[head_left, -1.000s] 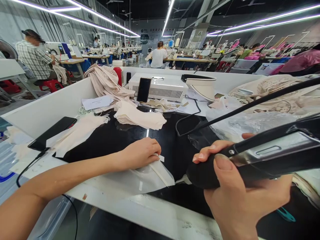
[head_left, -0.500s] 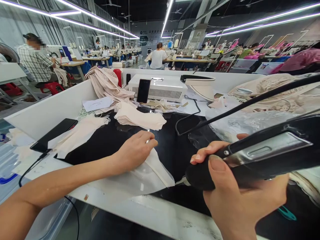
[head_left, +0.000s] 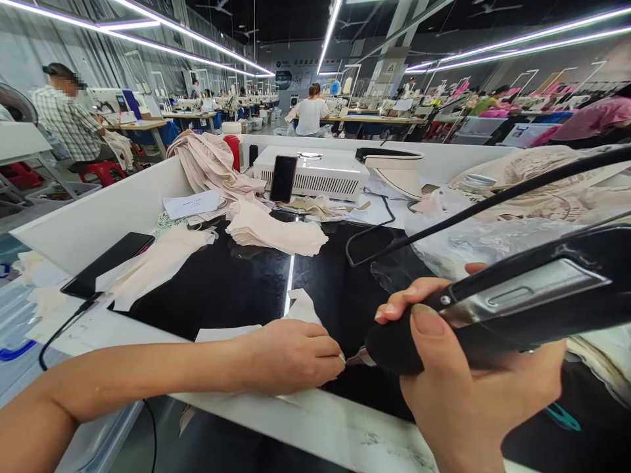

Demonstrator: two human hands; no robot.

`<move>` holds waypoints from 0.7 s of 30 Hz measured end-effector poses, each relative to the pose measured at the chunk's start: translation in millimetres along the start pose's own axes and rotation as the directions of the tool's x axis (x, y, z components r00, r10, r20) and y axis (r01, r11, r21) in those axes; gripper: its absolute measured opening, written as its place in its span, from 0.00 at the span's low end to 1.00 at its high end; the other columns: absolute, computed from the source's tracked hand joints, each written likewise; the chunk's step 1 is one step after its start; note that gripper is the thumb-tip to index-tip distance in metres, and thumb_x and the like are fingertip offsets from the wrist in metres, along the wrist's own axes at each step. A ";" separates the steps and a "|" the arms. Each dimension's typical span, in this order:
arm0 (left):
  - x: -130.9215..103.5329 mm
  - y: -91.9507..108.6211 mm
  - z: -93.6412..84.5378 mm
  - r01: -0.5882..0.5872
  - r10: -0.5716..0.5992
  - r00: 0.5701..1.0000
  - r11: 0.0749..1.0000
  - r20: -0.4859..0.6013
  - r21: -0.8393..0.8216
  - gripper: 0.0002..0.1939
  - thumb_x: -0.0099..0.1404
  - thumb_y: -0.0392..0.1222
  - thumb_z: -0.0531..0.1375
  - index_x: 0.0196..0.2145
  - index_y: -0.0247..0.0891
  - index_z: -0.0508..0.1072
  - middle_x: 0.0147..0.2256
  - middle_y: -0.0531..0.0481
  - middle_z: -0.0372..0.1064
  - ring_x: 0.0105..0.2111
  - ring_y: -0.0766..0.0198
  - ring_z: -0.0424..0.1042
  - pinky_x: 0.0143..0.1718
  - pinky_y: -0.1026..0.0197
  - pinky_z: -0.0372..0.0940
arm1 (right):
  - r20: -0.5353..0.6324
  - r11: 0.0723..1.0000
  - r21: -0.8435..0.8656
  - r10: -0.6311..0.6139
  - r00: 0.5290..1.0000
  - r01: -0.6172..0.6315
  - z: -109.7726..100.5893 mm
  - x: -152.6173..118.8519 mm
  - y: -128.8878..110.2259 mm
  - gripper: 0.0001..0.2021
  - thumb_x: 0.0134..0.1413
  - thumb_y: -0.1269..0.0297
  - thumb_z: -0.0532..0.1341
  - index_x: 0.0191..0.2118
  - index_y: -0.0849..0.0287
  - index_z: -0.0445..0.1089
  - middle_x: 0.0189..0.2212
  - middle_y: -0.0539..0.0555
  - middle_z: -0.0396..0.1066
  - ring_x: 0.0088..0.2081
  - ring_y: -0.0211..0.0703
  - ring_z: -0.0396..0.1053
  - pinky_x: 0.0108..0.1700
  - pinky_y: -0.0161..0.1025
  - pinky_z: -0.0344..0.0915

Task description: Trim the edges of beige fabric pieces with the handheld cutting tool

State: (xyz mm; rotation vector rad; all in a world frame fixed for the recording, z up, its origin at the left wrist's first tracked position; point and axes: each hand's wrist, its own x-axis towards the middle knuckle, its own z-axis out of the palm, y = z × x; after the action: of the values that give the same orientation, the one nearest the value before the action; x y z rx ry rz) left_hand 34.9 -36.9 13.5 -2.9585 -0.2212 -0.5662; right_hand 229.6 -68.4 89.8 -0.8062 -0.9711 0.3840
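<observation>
My left hand [head_left: 293, 355] pinches the near right corner of a pale piece of fabric [head_left: 303, 307] on the glossy black surface [head_left: 231, 282]. Much of that piece is hidden under the hand and forearm. My right hand [head_left: 463, 387] is wrapped round a thick black handheld tool [head_left: 503, 302] with a silver plate on its side. The tool's narrow metal tip [head_left: 361, 358] points left and almost meets my left fingertips. A stack of cream fabric pieces [head_left: 276, 230] lies farther back, and more cream pieces [head_left: 160, 263] lie to the left.
A black cable [head_left: 473, 213] arches over the right side. Behind stand a phone [head_left: 283, 179], a white vented box [head_left: 315, 172] and a visor [head_left: 394, 171]. Plastic wrap [head_left: 473, 246] lies right, a dark flat device [head_left: 108, 263] left. People sit at machines beyond.
My left hand has moved right and toward me, from the fabric's upper part to its corner by the tool tip. The fabric has shifted and folded. My right hand has barely moved.
</observation>
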 end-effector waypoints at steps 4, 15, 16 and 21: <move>-5.6 0.1 -3.5 0.042 -0.042 0.999 0.999 -0.004 0.033 0.11 0.93 0.33 0.61 0.51 0.35 0.84 0.45 0.44 0.83 0.45 0.58 0.84 0.57 0.58 0.81 | 0.003 1.000 0.010 0.006 1.000 -0.006 1.5 -0.1 -1.1 0.27 0.48 0.59 0.89 0.49 0.44 0.77 0.31 0.42 0.82 0.22 0.47 0.76 0.23 0.45 0.77; -8.9 8.0 -5.6 0.104 -0.107 0.994 0.989 0.020 0.109 0.11 0.93 0.45 0.68 0.55 0.35 0.84 0.46 0.44 0.81 0.47 0.56 0.83 0.53 0.56 0.79 | -0.007 1.000 -0.009 0.012 1.000 -0.012 0.4 -1.9 1.2 0.30 0.49 0.52 0.91 0.50 0.43 0.76 0.31 0.43 0.82 0.21 0.48 0.76 0.22 0.48 0.79; -9.6 8.5 -5.2 0.117 -0.119 0.993 0.988 0.018 0.102 0.11 0.93 0.46 0.68 0.55 0.35 0.84 0.47 0.44 0.81 0.47 0.56 0.83 0.53 0.56 0.79 | -0.005 1.000 -0.010 0.012 1.000 -0.012 0.6 -2.1 1.2 0.30 0.49 0.52 0.91 0.50 0.44 0.76 0.31 0.43 0.82 0.22 0.49 0.76 0.22 0.48 0.79; -11.9 11.9 -7.1 0.155 -0.155 0.988 0.984 -0.011 0.082 0.09 0.93 0.44 0.67 0.54 0.35 0.83 0.47 0.43 0.81 0.47 0.54 0.84 0.53 0.54 0.79 | -0.012 1.000 -0.003 0.023 1.000 -0.023 0.5 -1.1 0.7 0.31 0.48 0.52 0.92 0.51 0.44 0.78 0.31 0.45 0.82 0.22 0.49 0.77 0.23 0.48 0.78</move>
State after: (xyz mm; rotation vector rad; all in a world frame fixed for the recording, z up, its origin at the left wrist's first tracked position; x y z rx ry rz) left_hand 23.5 -51.1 14.5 -2.8765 -0.4666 -0.5668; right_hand 228.6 -68.4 88.8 -0.8227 -0.9520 0.3973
